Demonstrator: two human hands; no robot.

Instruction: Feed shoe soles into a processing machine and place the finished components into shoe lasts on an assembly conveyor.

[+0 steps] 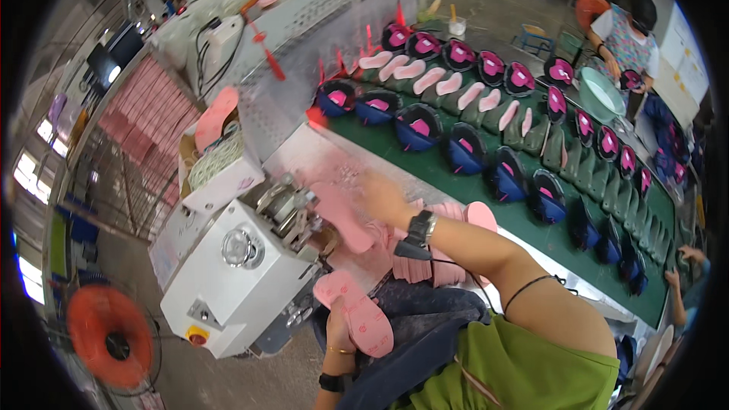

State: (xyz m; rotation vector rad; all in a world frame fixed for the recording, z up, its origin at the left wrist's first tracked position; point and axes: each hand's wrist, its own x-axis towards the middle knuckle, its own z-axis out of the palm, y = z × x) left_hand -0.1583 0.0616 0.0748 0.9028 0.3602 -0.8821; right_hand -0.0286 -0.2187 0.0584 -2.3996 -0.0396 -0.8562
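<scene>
My left hand [339,334] is closed round a pink insole [363,317] printed with small marks, held low over my lap. My right hand [381,199] reaches over the worktop, and its fingers are smeared by motion. Just left of it, another pink insole [343,219] lies against the metal head [282,206] of a white machine [241,277]. Whether the right hand touches that insole I cannot tell. Beside my right wrist stand stacks of pink insoles [425,267], partly hidden by my forearm.
A green conveyor belt [380,141] carries rows of dark blue shoe uppers [418,127], green shoe lasts [577,161] and pink insoles. A box of cord [220,196] sits behind the machine. An orange fan [114,334] stands at left. A co-worker [626,45] handles an upper at far right.
</scene>
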